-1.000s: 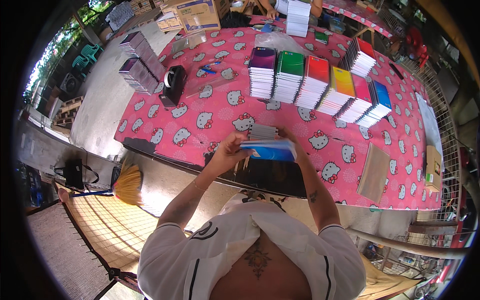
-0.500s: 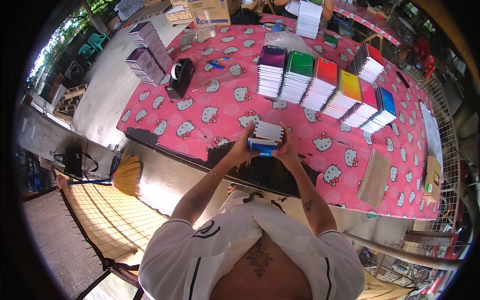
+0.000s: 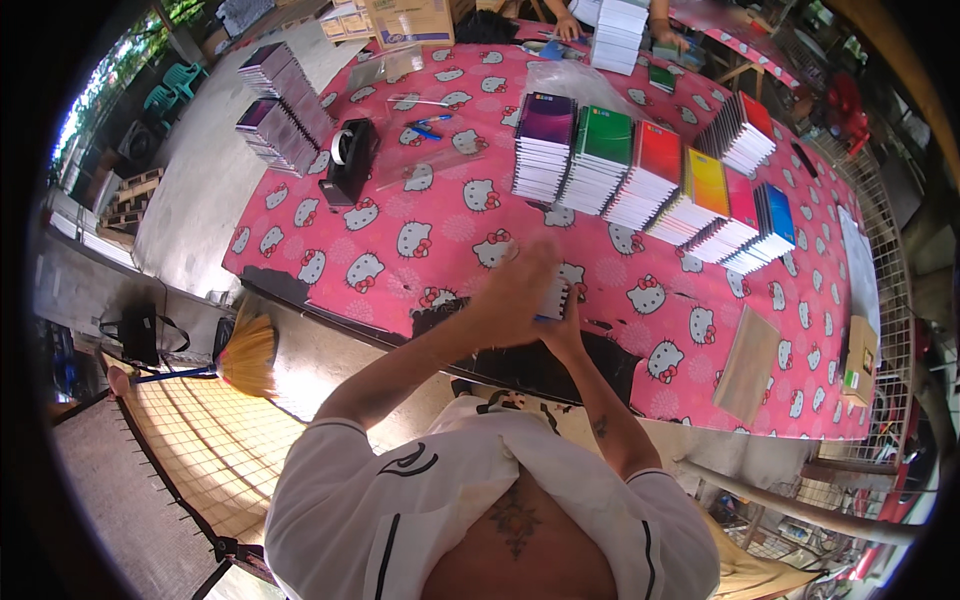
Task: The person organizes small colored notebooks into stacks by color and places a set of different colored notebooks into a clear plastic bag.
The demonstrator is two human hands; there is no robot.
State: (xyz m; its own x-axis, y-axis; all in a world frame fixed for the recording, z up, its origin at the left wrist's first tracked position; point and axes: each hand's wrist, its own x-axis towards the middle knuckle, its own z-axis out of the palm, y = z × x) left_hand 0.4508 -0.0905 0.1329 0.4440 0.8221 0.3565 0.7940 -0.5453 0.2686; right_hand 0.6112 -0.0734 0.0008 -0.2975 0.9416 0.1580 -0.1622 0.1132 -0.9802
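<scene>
Nearest the body, both hands meet over the near edge of the desk [image 3: 330,270], its pink cloth printed with cats. The left hand [image 3: 515,300] lies on top, blurred, its fingers curled down over a small stack of notebooks [image 3: 553,298]; the right hand [image 3: 566,335] cups the same stack from below and from the near side, fingers wrapped round it. So both hands grasp the stack, and it sits between them, just above the cloth, with only its white page edges and a sliver of blue cover peeping out on the right. Its long axis cannot be told, since the hands hide most of it. Neither hand is nearer; both are on it. Farther off and up to the right runs the row of coloured notebook piles [image 3: 650,175], purple, green, red, yellow, pink and blue, well apart from the hands. To the far left a tape dispenser [image 3: 348,158] stands, with purple piles [image 3: 280,115] beyond it at the desk's edge
</scene>
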